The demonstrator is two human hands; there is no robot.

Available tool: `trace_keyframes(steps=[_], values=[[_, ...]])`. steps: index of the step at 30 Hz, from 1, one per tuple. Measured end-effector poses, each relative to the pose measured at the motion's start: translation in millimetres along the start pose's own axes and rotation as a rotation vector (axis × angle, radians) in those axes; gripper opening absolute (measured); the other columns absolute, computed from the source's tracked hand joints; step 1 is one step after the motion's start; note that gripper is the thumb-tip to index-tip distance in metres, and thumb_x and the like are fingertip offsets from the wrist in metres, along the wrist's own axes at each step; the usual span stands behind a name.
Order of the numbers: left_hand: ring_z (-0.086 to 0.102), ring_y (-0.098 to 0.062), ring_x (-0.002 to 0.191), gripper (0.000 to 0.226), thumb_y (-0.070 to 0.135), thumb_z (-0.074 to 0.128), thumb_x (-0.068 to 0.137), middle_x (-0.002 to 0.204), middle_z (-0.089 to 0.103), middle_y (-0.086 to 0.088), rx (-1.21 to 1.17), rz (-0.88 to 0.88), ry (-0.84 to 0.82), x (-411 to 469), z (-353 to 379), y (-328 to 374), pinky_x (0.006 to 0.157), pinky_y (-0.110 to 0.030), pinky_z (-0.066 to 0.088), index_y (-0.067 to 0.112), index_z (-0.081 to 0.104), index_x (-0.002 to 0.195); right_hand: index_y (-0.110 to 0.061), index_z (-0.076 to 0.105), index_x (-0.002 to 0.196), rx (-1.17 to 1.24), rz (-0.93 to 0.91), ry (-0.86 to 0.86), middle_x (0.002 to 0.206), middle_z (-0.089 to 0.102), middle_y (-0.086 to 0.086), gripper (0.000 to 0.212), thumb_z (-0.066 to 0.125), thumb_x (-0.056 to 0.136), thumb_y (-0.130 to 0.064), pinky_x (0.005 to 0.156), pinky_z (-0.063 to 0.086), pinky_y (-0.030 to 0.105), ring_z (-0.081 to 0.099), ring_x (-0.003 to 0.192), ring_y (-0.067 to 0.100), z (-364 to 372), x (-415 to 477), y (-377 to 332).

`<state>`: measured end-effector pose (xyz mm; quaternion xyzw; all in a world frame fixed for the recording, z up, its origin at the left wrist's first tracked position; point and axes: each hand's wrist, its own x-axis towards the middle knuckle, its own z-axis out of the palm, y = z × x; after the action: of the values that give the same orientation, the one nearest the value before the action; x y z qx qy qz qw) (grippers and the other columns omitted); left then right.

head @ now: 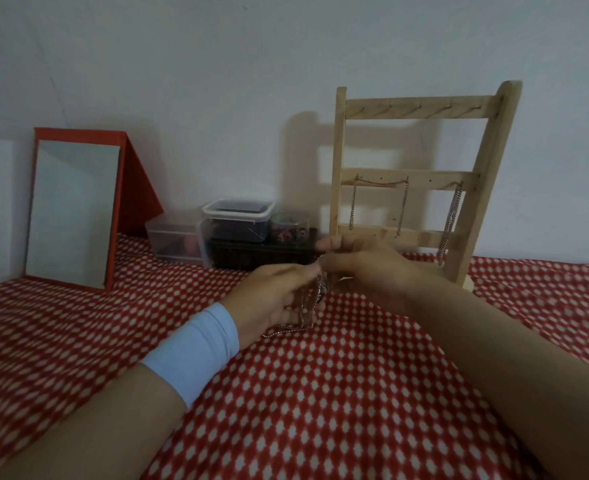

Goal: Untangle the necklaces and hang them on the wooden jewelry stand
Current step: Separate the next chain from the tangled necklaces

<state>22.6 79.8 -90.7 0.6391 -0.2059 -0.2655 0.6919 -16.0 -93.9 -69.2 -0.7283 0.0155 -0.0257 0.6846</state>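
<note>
A tangle of thin silver necklace chains (312, 303) hangs between my two hands above the red dotted cloth. My left hand (272, 292), with a pale blue wristband, pinches the chains from the left. My right hand (365, 268) pinches them at the top from the right. Loops of chain trail down onto the cloth below my left hand. The wooden jewelry stand (417, 174) leans against the wall behind my right hand. One silver necklace (379, 202) hangs across two pegs of its middle bar, and another necklace (450, 220) hangs at the right.
A red-framed mirror (74, 209) stands at the back left. Clear plastic boxes (237, 223) with small items sit against the wall, left of the stand. The red cloth (320, 393) with white dots covers the whole surface.
</note>
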Motion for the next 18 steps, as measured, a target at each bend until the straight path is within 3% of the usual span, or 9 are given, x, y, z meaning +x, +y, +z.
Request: trace_keyframes(steps=[4,8,12,15,18], values=[[0.071,-0.019,0.087,0.017,0.02,0.061,0.094,0.097,0.074,-0.007,0.132,0.033,-0.011,0.7,2.3,-7.0,0.074,-0.033,0.058,0.01,0.072,0.101,-0.008,0.068,0.11,0.025,-0.023,-0.015,0.092,0.068,0.009,0.022,0.066,0.091,0.002,0.074,0.054,0.033,0.063,0.077,0.019,-1.0,-1.8,-2.1],[0.069,-0.021,0.09,0.022,0.021,0.056,0.097,0.101,0.073,-0.008,-0.095,-0.015,-0.043,1.2,0.6,-8.3,0.075,-0.037,0.059,0.009,0.069,0.109,-0.004,0.065,0.123,0.185,-0.054,-0.09,0.107,0.073,0.014,0.031,0.062,0.093,0.002,0.076,0.058,0.034,0.067,0.088,0.025,-6.1,-2.2,-6.6],[0.065,-0.016,0.07,0.021,0.021,0.048,0.099,0.08,0.066,-0.005,-0.365,-0.038,-0.033,0.9,-1.6,-6.6,0.066,-0.033,0.06,0.009,0.064,0.106,-0.009,0.071,0.108,-0.198,-0.144,0.093,0.105,0.075,0.012,0.021,0.068,0.09,0.001,0.089,0.059,0.041,0.071,0.092,0.025,-7.4,-1.8,0.5],[0.067,-0.013,0.07,0.023,0.026,0.049,0.097,0.082,0.07,-0.003,-0.486,-0.038,0.004,2.1,-2.9,-4.5,0.062,-0.03,0.059,0.011,0.064,0.107,-0.015,0.073,0.095,-0.395,-0.212,0.092,0.096,0.076,0.003,0.005,0.073,0.09,-0.013,0.088,0.057,0.031,0.072,0.089,0.015,-1.9,-4.0,3.8],[0.07,-0.013,0.077,0.025,0.028,0.047,0.099,0.096,0.075,-0.006,-0.535,-0.056,-0.006,1.0,-4.4,-2.1,0.061,-0.024,0.059,0.012,0.063,0.11,-0.023,0.077,0.092,-0.479,-0.211,0.051,0.09,0.078,-0.008,0.009,0.079,0.086,-0.029,0.083,0.057,0.023,0.073,0.085,0.005,9.1,-6.4,2.6]])
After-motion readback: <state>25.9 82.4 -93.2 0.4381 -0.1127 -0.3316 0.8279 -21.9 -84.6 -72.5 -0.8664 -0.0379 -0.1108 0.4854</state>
